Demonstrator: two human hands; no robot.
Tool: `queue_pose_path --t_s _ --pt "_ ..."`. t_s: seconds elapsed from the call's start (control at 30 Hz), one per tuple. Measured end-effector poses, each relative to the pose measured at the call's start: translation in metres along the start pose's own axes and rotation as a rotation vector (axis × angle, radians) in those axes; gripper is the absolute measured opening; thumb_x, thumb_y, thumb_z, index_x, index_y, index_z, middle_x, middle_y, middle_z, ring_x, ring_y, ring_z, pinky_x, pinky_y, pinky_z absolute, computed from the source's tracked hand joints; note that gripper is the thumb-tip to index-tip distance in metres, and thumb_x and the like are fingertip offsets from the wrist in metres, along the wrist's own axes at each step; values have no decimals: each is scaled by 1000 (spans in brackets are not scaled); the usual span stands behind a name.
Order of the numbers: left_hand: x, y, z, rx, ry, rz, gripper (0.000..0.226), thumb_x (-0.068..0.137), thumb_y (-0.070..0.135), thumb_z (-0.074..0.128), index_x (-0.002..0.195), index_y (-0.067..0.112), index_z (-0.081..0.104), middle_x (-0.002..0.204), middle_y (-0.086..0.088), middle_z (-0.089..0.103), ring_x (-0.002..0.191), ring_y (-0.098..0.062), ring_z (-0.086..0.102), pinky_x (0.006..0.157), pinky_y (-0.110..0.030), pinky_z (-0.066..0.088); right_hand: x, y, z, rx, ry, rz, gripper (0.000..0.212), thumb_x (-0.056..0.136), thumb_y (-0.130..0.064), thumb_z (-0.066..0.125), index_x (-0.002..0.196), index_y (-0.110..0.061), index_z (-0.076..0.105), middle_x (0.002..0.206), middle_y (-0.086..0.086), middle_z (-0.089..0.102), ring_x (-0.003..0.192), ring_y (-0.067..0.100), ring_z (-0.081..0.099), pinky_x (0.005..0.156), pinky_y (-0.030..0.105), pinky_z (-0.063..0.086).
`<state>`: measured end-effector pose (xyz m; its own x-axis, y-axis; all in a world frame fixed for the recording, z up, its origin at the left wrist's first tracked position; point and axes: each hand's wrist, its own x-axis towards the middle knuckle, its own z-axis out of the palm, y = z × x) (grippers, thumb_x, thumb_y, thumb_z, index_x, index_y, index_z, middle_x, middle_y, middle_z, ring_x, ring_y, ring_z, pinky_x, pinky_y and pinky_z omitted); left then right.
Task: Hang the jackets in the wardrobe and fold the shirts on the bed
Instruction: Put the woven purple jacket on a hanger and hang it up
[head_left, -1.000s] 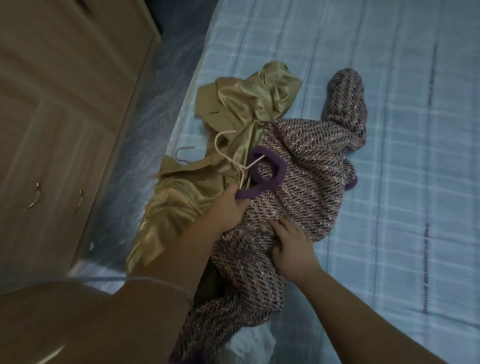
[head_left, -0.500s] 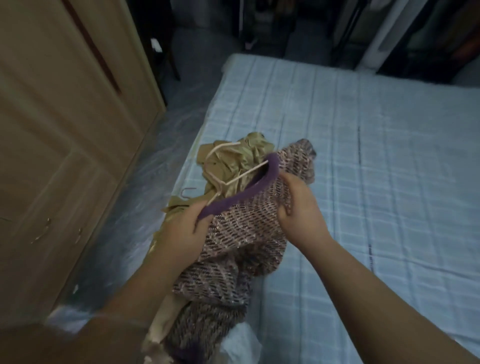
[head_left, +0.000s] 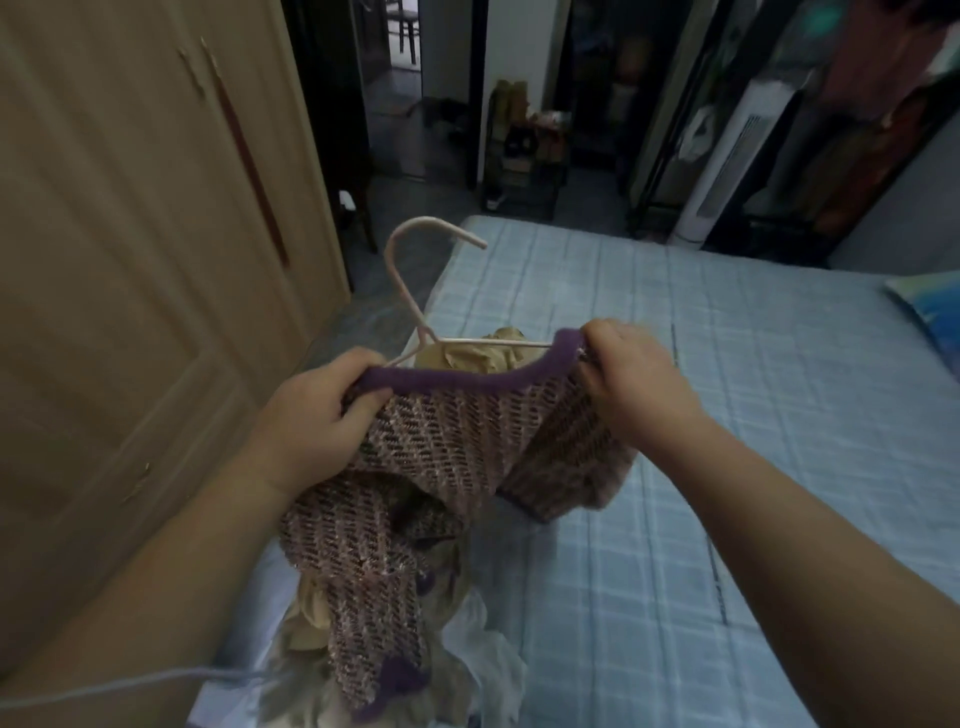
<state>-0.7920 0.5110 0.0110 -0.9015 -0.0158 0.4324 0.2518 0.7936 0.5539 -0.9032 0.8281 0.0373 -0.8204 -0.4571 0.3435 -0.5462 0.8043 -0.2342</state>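
A pink and purple tweed jacket with a purple trimmed neckline hangs in the air above the bed. My left hand grips its left shoulder and my right hand grips its right shoulder. A pale pink hanger sits inside the neckline, hook upright. A gold satin garment lies on the bed behind the jacket, mostly hidden; part of it shows lower down near the bed's edge.
The wooden wardrobe stands shut on the left, close to the bed. A narrow strip of floor runs between them. A white tower fan and a dark clothes rack stand beyond the bed. An open doorway lies ahead.
Both hands have lifted the tweed jacket off the bed and spread its neckline apart. The hanger now stands upright. The view has tilted up towards the room.
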Motion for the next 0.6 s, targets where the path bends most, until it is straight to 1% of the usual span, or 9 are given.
queue_pose_path --t_s 0.03,0.1,0.2,0.3,0.4,0.47,0.5,0.53,0.6 --pt "-2 10 -5 6 -4 -1 17 89 44 50 104 37 53 78 15 59 68 -5 55 63 -38 48 -6 -6 -12 -3 12 -22 13 91 -25 59 96 -16 51 94 6 57 91 32 52 77 43 41" --pt "-6 31 -16 32 -26 26 19 89 46 47 105 37 53 78 12 60 71 -11 58 64 -40 50 -15 -21 -37 -65 34 -85 15 92 -28 58 94 -16 51 92 6 58 86 32 53 68 37 33" --pt "-12 71 -37 89 -29 83 21 90 45 46 108 37 52 85 12 62 79 -18 62 67 -37 49 -30 -45 -78 -120 21 -150 18 95 -36 51 92 -19 47 92 5 59 84 31 54 65 35 29" --pt "-22 118 -61 168 15 157 23 91 40 48 112 32 53 91 8 64 83 -22 64 68 -36 48 -58 -62 -122 -114 55 -212 22 96 -40 48 87 -25 36 91 4 60 83 31 56 62 35 27" --pt "-37 178 -85 249 43 249 26 92 38 48 116 29 52 95 5 66 86 -23 65 71 -37 51 -93 -70 -175 -121 81 -271 22 95 -46 40 85 -29 33 82 -3 54 79 29 57 60 36 29" --pt "-46 221 -102 289 80 316 30 91 44 46 118 33 50 97 7 66 86 -18 65 71 -33 52 -119 -68 -214 -118 141 -269 20 94 -50 32 85 -32 34 73 -14 43 69 23 53 56 35 33" --pt "-50 242 -109 323 111 339 34 89 48 44 120 34 49 97 7 67 85 -17 65 71 -32 53 -133 -64 -234 -102 186 -247 20 94 -51 31 86 -34 36 71 -17 42 64 18 50 54 33 32" --pt "-53 262 -116 369 151 339 37 88 52 43 121 35 49 96 7 68 83 -19 66 71 -33 53 -147 -59 -253 -76 234 -225 20 94 -52 30 87 -35 38 70 -19 44 61 12 47 52 31 32" --pt "-58 293 -127 484 245 253 37 87 59 45 116 37 49 89 8 65 78 -20 65 66 -31 50 -173 -47 -288 -40 332 -198 20 95 -51 33 88 -35 42 71 -18 47 60 5 46 52 28 35"
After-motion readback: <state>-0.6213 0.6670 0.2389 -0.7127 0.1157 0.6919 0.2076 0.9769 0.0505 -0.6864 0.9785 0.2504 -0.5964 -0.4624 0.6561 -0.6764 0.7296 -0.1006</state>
